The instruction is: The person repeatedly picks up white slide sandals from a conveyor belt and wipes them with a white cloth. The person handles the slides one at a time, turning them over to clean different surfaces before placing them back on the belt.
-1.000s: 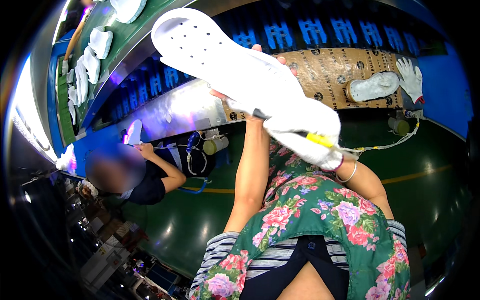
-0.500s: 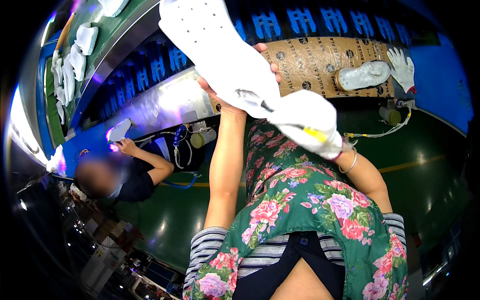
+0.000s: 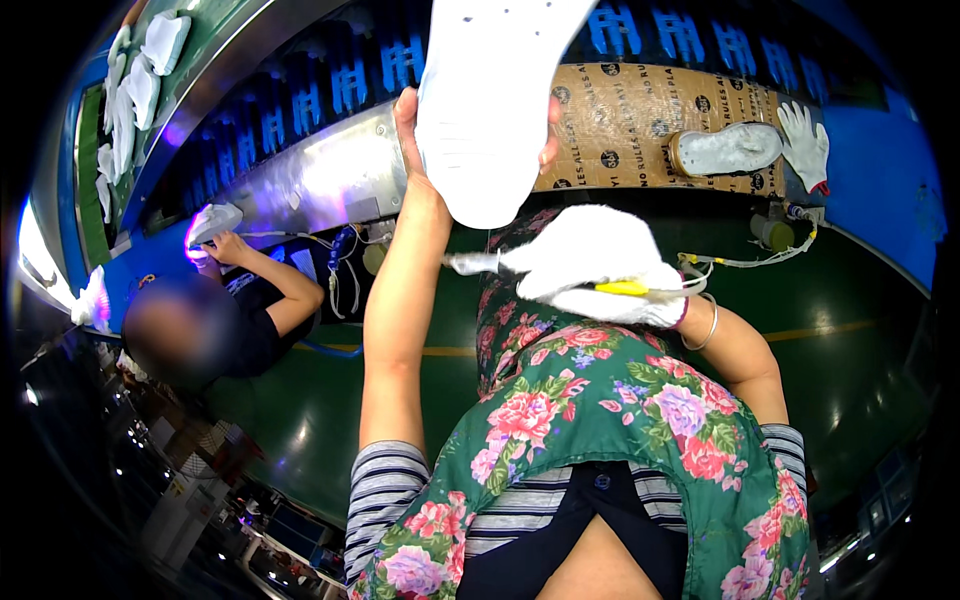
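Observation:
My left hand, bare, grips a long white shoe sole from beneath. Its thumb lies along the left edge and fingertips curl over the right edge. The sole's heel end points toward me, and its far end runs out of view at the top. In a white knit glove, my right hand is closed round a thin brush with a pale tip, dark collar and yellow part. The brush tip lies below and left of the sole's heel, apart from it. A pale hose leads off near my right wrist.
Brown printed cardboard covers the bench, with a stained sole-shaped piece and a white glove on it. Blue racks line the back. A co-worker handles a sole at left. White soles lie on the green conveyor.
The sole has swung more upright and its heel end has moved left. My right hand has drawn the brush back from the heel. The co-worker's hands have shifted left.

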`<state>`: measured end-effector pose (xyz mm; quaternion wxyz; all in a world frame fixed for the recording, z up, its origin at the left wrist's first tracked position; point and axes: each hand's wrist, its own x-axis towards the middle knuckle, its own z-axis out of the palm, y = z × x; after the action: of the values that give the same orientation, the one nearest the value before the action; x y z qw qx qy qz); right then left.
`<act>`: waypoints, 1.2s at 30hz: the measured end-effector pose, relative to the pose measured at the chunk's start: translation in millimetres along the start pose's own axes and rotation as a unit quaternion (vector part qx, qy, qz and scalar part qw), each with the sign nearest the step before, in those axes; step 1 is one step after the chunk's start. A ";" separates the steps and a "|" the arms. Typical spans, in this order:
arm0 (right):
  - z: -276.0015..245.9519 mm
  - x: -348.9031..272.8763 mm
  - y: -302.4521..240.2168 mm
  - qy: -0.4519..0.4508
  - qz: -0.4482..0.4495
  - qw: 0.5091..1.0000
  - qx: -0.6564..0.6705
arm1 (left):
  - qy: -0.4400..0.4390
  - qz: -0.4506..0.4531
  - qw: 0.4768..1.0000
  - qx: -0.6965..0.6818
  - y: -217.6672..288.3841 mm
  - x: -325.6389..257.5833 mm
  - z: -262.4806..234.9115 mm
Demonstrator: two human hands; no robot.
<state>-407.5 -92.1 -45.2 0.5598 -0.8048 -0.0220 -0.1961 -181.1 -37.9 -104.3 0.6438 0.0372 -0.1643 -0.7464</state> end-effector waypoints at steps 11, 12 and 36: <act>-6.9 10.5 -2.1 -0.023 -0.034 0.999 -0.033 | 0.081 -0.096 0.992 -0.009 16.2 3.3 6.7; -12.5 15.0 0.9 -0.016 -0.029 0.999 -0.006 | 0.079 -0.099 0.992 0.001 16.1 3.6 4.7; -80.8 20.0 20.0 0.222 0.006 0.911 -0.346 | 0.159 -0.041 0.986 0.022 -58.4 -20.4 20.5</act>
<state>-407.4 -176.8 -32.3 0.2375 -0.8840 0.1773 -0.3617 -238.6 -7.1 -105.3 0.6298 0.1759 -0.0742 -0.7529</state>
